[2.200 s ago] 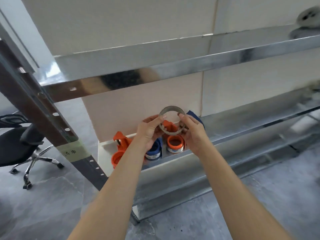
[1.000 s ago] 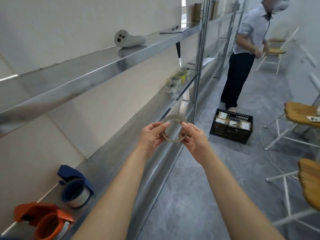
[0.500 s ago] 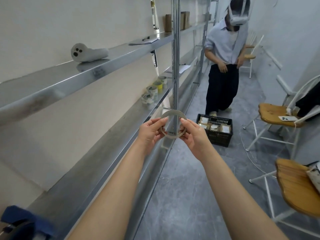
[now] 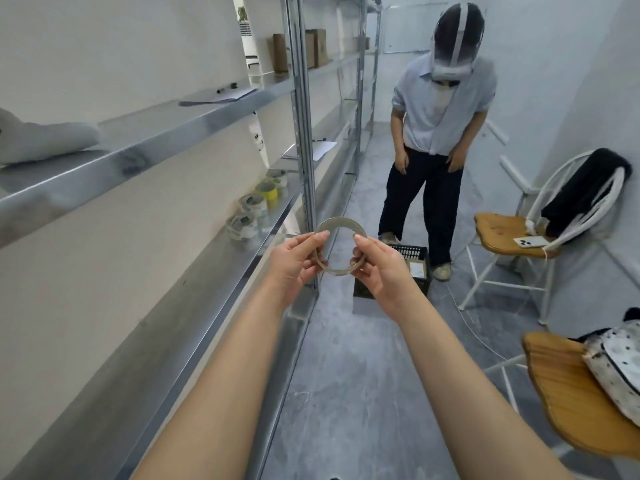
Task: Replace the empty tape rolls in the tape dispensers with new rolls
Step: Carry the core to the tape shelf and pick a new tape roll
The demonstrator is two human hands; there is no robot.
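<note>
An empty cardboard tape ring (image 4: 340,223) hangs in the air in front of me, held between both hands. My left hand (image 4: 296,261) pinches its left side and my right hand (image 4: 379,268) pinches its right side. Several new tape rolls (image 4: 254,209) stand on the metal shelf (image 4: 166,327) further along to the left. The tape dispensers are out of view.
A person (image 4: 440,133) wearing a headset stands in the aisle ahead, behind a black crate (image 4: 412,254) on the floor. Two wooden-seat chairs (image 4: 512,230) stand at the right, one with a phone on it. A white controller (image 4: 45,138) lies on the upper shelf.
My view has swung right, along the aisle; the orange and blue dispensers have left the frame. Both hands keep the ring between them. The person has come closer.
</note>
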